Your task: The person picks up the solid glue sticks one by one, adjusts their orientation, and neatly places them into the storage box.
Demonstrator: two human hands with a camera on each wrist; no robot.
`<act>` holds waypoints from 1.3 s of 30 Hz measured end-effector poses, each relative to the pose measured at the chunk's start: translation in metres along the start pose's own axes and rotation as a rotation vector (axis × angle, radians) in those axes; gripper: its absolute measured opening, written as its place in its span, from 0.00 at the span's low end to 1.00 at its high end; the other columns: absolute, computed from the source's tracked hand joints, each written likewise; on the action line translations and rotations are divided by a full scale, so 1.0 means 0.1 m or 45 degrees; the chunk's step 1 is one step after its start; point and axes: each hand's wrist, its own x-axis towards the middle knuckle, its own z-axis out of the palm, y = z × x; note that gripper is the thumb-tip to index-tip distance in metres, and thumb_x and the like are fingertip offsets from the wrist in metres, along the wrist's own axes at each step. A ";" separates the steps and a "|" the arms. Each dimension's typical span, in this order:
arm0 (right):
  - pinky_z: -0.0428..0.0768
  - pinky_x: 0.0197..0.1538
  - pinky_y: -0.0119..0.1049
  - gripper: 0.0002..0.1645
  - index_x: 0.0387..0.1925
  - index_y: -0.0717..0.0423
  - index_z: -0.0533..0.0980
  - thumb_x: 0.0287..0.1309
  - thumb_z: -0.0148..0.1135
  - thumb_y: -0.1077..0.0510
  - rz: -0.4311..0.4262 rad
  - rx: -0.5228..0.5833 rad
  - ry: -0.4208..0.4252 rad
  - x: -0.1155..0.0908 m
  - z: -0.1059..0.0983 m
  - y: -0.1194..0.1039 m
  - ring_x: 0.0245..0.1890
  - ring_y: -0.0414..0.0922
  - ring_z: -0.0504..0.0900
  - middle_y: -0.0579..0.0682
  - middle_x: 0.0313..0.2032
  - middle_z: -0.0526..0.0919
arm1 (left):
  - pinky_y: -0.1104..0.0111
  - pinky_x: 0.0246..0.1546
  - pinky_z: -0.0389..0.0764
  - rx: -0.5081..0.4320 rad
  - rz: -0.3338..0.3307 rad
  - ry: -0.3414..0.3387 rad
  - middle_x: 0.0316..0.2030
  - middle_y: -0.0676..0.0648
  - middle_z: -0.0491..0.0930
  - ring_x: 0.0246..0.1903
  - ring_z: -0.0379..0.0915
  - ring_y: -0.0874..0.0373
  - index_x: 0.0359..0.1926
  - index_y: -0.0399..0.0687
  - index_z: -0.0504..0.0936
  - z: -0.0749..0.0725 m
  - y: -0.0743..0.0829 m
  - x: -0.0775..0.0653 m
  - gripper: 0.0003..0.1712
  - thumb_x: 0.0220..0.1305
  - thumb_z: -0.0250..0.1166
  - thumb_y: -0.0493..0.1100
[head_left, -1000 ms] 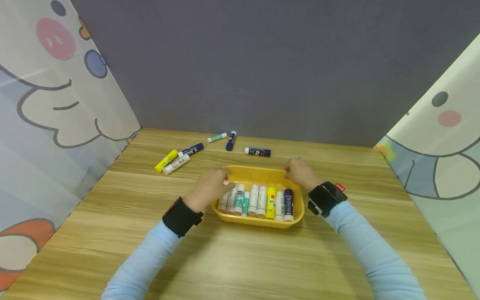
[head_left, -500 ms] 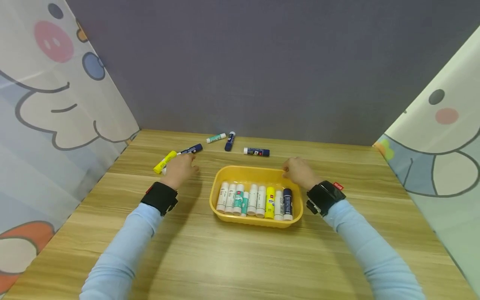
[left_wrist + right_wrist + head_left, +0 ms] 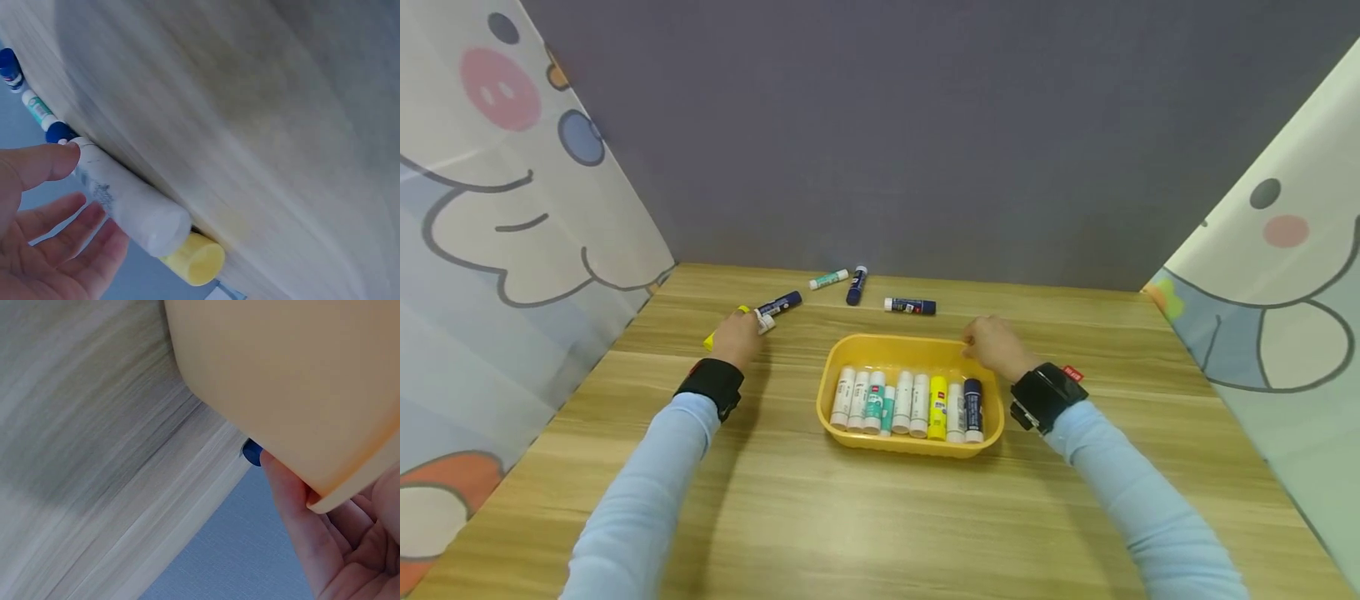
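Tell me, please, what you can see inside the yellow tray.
Inside the yellow tray lie five white tubes, two teal-and-white tubes, one yellow tube and one dark blue tube, side by side. Anything beneath them is covered and cannot be seen.

I observe the left hand (image 3: pixel 34 262), thumb at the far end of the white tube (image 3: pixel 134 197), fingers spread alongside. Adjacent: a yellow tube (image 3: pixel 197 259). Farther along the bench (image 3: pixel 250 162): blue cap (image 3: pixel 58 132), green-labelled tube (image 3: pixel 39 109), blue tube (image 3: pixel 10 69).
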 end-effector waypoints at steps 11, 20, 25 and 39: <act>0.58 0.24 0.29 0.23 0.09 0.51 0.62 0.48 0.65 0.64 -0.023 -0.011 0.006 0.01 0.04 -0.01 0.17 0.40 0.61 0.44 0.13 0.63 | 0.48 0.36 0.75 -0.017 0.002 0.031 0.33 0.29 0.78 0.33 0.76 0.36 0.39 0.23 0.76 0.16 -0.12 0.01 0.14 0.51 0.57 0.31; 0.57 0.24 0.29 0.24 0.09 0.51 0.60 0.49 0.64 0.64 -0.007 0.017 -0.002 0.02 0.03 0.00 0.16 0.39 0.60 0.43 0.12 0.60 | 0.49 0.34 0.76 -0.024 -0.045 -0.048 0.33 0.30 0.78 0.34 0.75 0.35 0.38 0.28 0.76 0.14 -0.08 0.02 0.10 0.56 0.56 0.32; 0.56 0.23 0.29 0.26 0.09 0.50 0.58 0.49 0.64 0.65 -0.021 0.035 0.004 0.02 0.03 0.01 0.16 0.39 0.58 0.43 0.12 0.58 | 0.49 0.32 0.76 -0.015 -0.045 -0.045 0.32 0.32 0.78 0.32 0.76 0.37 0.37 0.29 0.77 0.15 -0.09 0.05 0.10 0.54 0.57 0.32; 0.57 0.23 0.29 0.23 0.10 0.51 0.62 0.49 0.65 0.64 0.013 0.035 -0.005 0.02 0.02 0.01 0.16 0.39 0.60 0.43 0.12 0.61 | 0.54 0.27 0.75 -0.037 0.074 -0.045 0.31 0.34 0.78 0.28 0.74 0.44 0.38 0.29 0.77 0.05 0.03 0.02 0.10 0.55 0.57 0.31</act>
